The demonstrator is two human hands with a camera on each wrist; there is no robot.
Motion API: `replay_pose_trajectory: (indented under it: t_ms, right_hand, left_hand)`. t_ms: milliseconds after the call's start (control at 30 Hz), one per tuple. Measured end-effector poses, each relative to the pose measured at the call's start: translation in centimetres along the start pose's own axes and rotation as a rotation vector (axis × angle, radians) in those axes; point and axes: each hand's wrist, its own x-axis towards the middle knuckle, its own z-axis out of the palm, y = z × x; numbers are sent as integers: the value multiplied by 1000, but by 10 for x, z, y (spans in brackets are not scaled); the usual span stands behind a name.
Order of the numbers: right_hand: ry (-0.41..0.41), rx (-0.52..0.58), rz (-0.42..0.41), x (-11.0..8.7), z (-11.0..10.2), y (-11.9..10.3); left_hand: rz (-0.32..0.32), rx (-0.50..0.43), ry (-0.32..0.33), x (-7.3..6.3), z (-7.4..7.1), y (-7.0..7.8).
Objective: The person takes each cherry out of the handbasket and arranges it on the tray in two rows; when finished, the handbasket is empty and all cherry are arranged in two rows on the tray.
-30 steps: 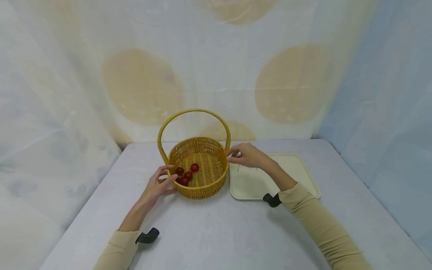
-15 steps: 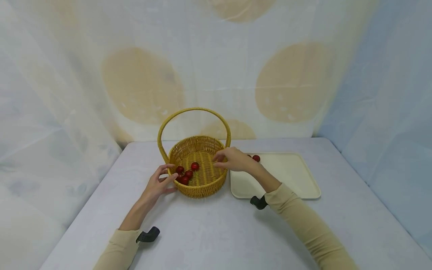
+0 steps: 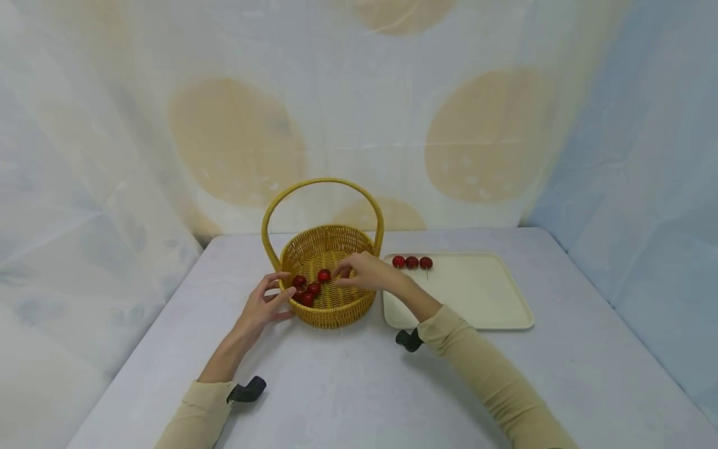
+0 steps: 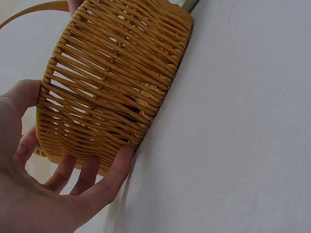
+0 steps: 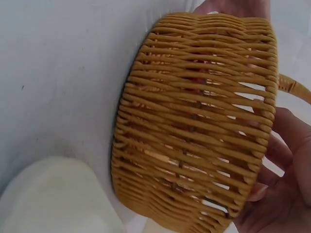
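A yellow-brown wicker basket (image 3: 333, 319) with a tall arched handle stands on the table in the head view. Several dark red cherries (image 3: 324, 275) lie inside, mostly bunched toward its left wall. My left hand (image 3: 263, 304) holds the basket's left side, its fingers bent against the weave (image 4: 112, 87) in the left wrist view. Reaching over the right rim, my right hand (image 3: 364, 272) is inside the basket with loosely bent fingers, just right of one cherry and apparently holding nothing. In the right wrist view the basket wall (image 5: 194, 121) hides most of the cherries.
To the basket's right lies a cream rectangular tray (image 3: 465, 293). Three cherries (image 3: 412, 262) sit in a row along its back left edge, stems toward me. Patterned cloth (image 3: 359, 112) hangs behind the table, with more cloth at both sides.
My right hand has left the tray's back left corner, where a cherry now lies, and moved left into the basket. My left hand has stayed on the basket.
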Motion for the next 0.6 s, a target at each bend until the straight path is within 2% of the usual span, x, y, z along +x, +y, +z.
replay_pose_trajectory:
  t_ms: [267, 500, 600]
  right_hand:
    - [-34, 43, 36, 15, 18, 4]
    - [-58, 63, 39, 25, 25, 4]
    - [-65, 62, 33, 28, 26, 2]
  left_hand:
    - [0, -7, -9, -1, 1, 0]
    - [5, -2, -12, 2, 1, -2]
    - [14, 1, -9, 8, -1, -11]
